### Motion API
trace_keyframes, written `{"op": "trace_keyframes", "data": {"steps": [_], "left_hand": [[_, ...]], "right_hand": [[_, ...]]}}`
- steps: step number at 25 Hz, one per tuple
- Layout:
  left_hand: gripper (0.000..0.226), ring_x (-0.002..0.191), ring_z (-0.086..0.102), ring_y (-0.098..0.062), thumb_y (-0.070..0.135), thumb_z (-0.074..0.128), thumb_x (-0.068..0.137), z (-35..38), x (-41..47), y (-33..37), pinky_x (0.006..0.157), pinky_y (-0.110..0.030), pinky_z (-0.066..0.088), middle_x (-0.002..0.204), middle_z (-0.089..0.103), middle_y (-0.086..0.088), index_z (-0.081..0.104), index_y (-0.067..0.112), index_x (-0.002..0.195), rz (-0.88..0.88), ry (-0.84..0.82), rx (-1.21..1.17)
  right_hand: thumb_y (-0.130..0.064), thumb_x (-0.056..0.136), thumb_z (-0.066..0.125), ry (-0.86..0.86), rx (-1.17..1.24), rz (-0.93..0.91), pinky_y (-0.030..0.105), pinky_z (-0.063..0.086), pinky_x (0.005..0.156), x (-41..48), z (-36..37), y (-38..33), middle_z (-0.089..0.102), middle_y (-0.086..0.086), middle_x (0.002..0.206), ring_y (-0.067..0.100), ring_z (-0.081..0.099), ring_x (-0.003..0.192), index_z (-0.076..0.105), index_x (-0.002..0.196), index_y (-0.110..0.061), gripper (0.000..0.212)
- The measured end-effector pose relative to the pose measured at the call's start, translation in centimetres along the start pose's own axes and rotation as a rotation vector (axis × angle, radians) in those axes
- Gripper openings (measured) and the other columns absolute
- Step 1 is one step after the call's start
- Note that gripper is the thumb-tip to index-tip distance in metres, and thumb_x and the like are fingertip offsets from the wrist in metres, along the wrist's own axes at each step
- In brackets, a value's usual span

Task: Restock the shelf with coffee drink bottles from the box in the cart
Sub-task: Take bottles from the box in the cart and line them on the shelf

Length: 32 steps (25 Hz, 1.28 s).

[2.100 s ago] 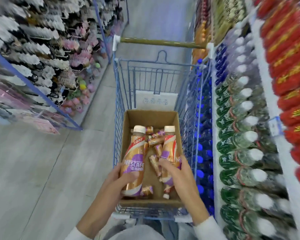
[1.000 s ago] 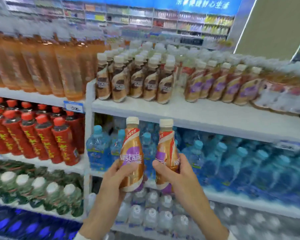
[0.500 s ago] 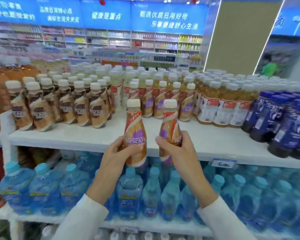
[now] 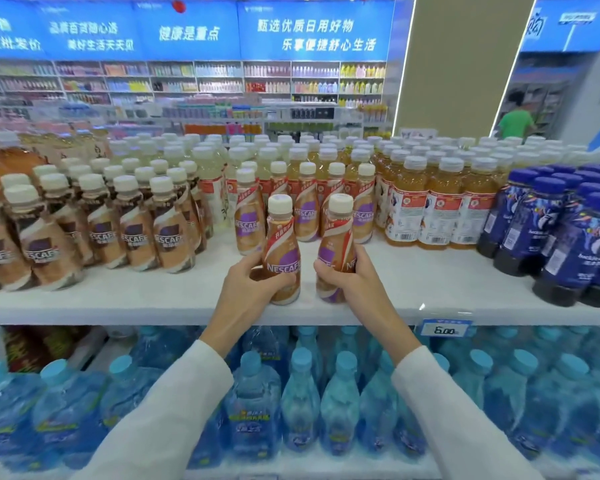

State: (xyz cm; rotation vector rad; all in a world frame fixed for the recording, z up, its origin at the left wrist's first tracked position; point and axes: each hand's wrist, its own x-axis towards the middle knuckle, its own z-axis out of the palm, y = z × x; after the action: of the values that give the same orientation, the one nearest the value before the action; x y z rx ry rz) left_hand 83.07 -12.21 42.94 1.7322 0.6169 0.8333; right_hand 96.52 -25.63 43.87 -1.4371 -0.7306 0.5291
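White shelf [image 4: 430, 282] spans the view, packed along the back: brown-label coffee [image 4: 136, 223] at L, purple-label row [image 4: 307, 209] mid, orange drinks [image 4: 440, 209] then dark blue bottles [image 4: 551, 230] at R. The tier below holds water [image 4: 302, 393] w/ light blue caps. No box or cart in view.

L hand [image 4: 246, 289] is wrapped round the lower body of L bottle [image 4: 283, 258], thumb across the front. R hand [image 4: 354, 282] grips R bottle [image 4: 336, 244] the same way, fingers curled round its side. Both bottles are near upright, caps up, side by side but apart. Their bases are at or just above the shelf's front strip; can't tell if touching.

What the placing turns on, I'd judge: the purple-label row stands straight behind both bottles, deeper in, w/ bare board btwn. So the push goes away from the body, long axis kept vertical. Neither hand is clearly nearer. A price tag [image 4: 445, 330] sits on the front edge, R of the hands.
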Motion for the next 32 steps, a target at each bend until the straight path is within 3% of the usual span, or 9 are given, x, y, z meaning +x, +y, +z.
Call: {"op": "trace_keyframes", "data": {"steps": [3,6,8,11,14,19,22,29,32], "left_hand": [[0.059,0.103,0.065,-0.003,0.033,0.084,0.077,-0.2,-0.6,-0.3,0.087,-0.024,0.055,0.115,0.069,0.014,0.061,0.029,0.130,0.043,0.004,0.094],[0.072,0.105,0.060,-0.002,0.045,0.090,0.066,-0.2,-1.1,-0.5,0.079,-0.015,0.048,0.117,0.063,0.015,0.058,0.031,0.129,0.121,0.112,0.188],[0.071,0.101,0.061,-0.003,0.047,0.091,0.064,-0.1,-1.0,-0.8,0.077,-0.015,0.048,0.116,0.062,0.012,0.060,0.029,0.126,0.137,0.153,0.225],[0.068,0.097,0.066,-0.004,0.041,0.090,0.069,-0.3,-0.6,-0.8,0.074,-0.011,0.052,0.116,0.067,0.010,0.063,0.027,0.130,0.104,0.098,0.164],[0.065,0.101,0.065,-0.001,0.033,0.086,0.076,-0.2,-0.6,-0.5,0.074,-0.005,0.050,0.119,0.069,0.012,0.060,0.026,0.136,0.091,0.060,0.133],[0.068,0.098,0.065,0.005,0.028,0.092,0.069,0.7,-1.3,-0.5,0.077,-0.007,0.052,0.113,0.064,0.019,0.056,0.031,0.126,0.070,0.121,0.057],[0.065,0.102,0.063,-0.006,0.028,0.092,0.069,1.0,-0.3,-0.8,0.082,-0.015,0.053,0.118,0.058,0.009,0.058,0.023,0.124,0.076,0.208,0.165],[0.049,0.102,0.064,-0.020,0.030,0.085,0.075,2.3,6.0,-1.3,0.092,-0.043,0.056,0.110,0.067,0.001,0.063,0.021,0.117,0.061,0.354,0.312],[0.050,0.113,0.060,-0.022,0.026,0.083,0.081,3.4,6.8,-0.8,0.099,-0.040,0.052,0.121,0.062,-0.004,0.055,0.017,0.122,0.033,0.390,0.299]], "right_hand": [[-0.043,0.065,0.091,0.133,-0.344,-0.031,0.033,0.056,0.093,-0.4,0.2,0.9,0.055,-0.010,0.125,0.010,0.059,0.113,0.039,0.136,-0.028,0.089],[-0.050,0.063,0.090,0.319,-0.561,-0.097,0.029,0.052,0.093,-1.0,0.8,1.5,0.045,-0.007,0.124,0.009,0.053,0.111,0.039,0.134,-0.028,0.090],[-0.039,0.070,0.089,0.313,-0.506,-0.099,0.025,0.050,0.093,-0.9,1.0,1.7,0.047,-0.007,0.125,0.008,0.053,0.110,0.041,0.135,-0.027,0.082],[-0.014,0.081,0.080,0.142,-0.370,-0.083,0.034,0.052,0.102,-0.3,0.5,1.7,0.058,-0.007,0.130,0.009,0.058,0.115,0.042,0.140,-0.027,0.071],[-0.015,0.085,0.077,0.001,-0.368,-0.067,0.028,0.050,0.102,-0.3,0.2,1.2,0.058,-0.015,0.131,0.003,0.057,0.116,0.040,0.143,-0.030,0.071],[-0.028,0.078,0.084,0.239,-0.309,-0.135,0.019,0.052,0.087,-1.1,1.1,1.7,0.065,-0.016,0.117,-0.001,0.063,0.103,0.055,0.127,-0.030,0.057],[-0.027,0.077,0.085,0.268,-0.328,-0.158,0.021,0.054,0.086,-0.6,2.1,1.9,0.066,-0.020,0.108,-0.002,0.065,0.097,0.056,0.115,-0.036,0.049],[-0.030,0.082,0.078,0.231,-0.429,-0.170,0.038,0.054,0.094,6.3,4.5,2.0,0.066,-0.008,0.119,0.014,0.064,0.109,0.050,0.121,-0.031,0.047],[-0.029,0.084,0.076,0.243,-0.437,-0.160,0.037,0.053,0.095,8.4,4.4,2.3,0.065,-0.005,0.122,0.017,0.063,0.112,0.049,0.123,-0.028,0.048]]}}
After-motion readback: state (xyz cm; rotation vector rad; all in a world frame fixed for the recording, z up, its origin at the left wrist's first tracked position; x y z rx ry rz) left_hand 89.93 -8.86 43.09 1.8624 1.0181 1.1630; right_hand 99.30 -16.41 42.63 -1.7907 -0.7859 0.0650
